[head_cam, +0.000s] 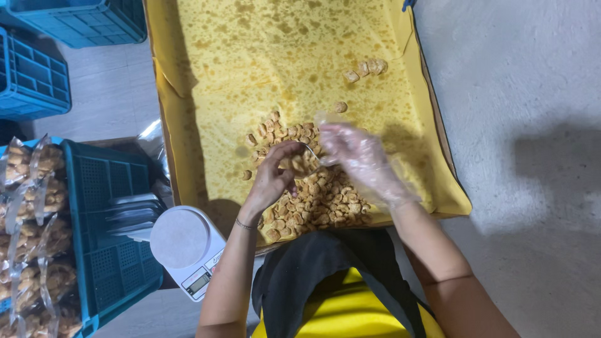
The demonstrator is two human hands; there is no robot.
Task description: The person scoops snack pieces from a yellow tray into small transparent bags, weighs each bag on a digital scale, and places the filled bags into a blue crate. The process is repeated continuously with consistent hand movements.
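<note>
**Both hands joined over the snack pile**

The left hand [273, 172], bare, and the right hand [362, 159], covered by a thin clear glove, are brought together above the heap of fried snack pieces [313, 194]. The left fingers are curled closed around what appears to be the mouth of a small clear bag [313, 159]; the right hand is cupped beside it, but whether pieces are gripped inside cannot be told.

The heap is spread directly beneath and just in front of both hands, on the yellow oil-stained paper [282, 56] lining the tray. Its long axis is run from the upper left toward the lower right, so the larger share is found nearer the right hand. A few stray pieces [366, 69] are left well apart, farther up the paper. A white kitchen scale [184, 247] is placed near the left forearm, beside a blue crate [106, 250] of filled packets.
</note>
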